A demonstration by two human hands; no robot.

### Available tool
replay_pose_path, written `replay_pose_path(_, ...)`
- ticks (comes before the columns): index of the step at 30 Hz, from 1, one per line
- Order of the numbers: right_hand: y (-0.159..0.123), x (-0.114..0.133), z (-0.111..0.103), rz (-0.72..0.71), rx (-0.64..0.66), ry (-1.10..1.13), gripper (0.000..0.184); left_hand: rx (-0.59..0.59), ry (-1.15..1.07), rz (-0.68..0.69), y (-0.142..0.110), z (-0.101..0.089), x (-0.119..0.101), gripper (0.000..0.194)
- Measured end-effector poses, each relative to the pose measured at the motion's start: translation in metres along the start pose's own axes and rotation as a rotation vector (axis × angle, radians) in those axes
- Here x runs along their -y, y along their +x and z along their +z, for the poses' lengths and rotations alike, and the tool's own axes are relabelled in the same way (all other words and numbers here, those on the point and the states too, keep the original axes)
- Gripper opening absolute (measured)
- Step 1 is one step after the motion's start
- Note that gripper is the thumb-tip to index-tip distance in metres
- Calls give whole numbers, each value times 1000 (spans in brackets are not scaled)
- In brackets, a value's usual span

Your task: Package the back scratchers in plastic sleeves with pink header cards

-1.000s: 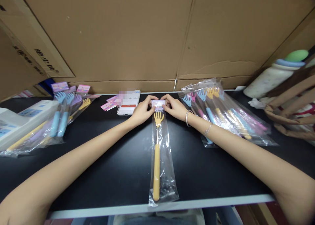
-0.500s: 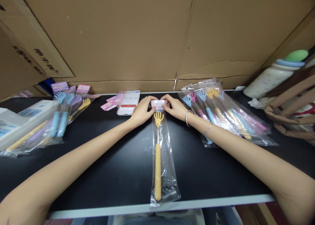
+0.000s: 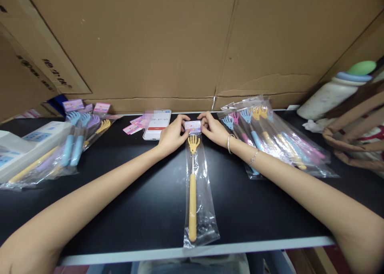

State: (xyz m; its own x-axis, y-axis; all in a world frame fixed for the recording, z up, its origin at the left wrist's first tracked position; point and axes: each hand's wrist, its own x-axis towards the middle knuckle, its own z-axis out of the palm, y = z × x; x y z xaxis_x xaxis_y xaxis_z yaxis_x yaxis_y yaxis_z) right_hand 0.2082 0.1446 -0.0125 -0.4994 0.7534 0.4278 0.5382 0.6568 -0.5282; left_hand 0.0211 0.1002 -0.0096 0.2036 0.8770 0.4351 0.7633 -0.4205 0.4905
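Observation:
A yellow back scratcher in a clear plastic bag (image 3: 193, 194) lies lengthwise in the middle of the black table (image 3: 135, 210). A small pink and purple header card (image 3: 193, 126) sits at the bag's far end. My left hand (image 3: 171, 135) pinches the card's left edge. My right hand (image 3: 213, 131) pinches its right edge, with a bracelet on that wrist. Both hands press the card onto the bag top.
Bagged scratchers with cards (image 3: 69, 146) lie at the left beside a white box (image 3: 18, 150). More bagged scratchers (image 3: 270, 142) pile at the right. A phone (image 3: 157, 124) and loose cards (image 3: 133, 126) lie behind. A cardboard wall (image 3: 180, 46) backs the table; a bottle (image 3: 333, 92) and bag (image 3: 354, 134) stand far right.
The bag's near end has shifted slightly right and away from the table edge. My fingers have moved off the top of the card to its two side edges.

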Motion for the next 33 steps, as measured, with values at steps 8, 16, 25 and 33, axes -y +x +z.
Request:
replay_pose_path(8,-1,3,-3,48,31,-105,23,20,138,65,-1,-2,-4,26)
replay_pose_path(16,1,-3,-2,60,42,-242,18,75,247,77,-1,1,-3,25)
replay_pose_path(25,0,1,-2,-7,93,-399,21,110,302,119,-1,3,-3,27)
replay_pose_path(33,0,3,-2,-93,143,-509,25,107,343,156,-3,3,-1,27)
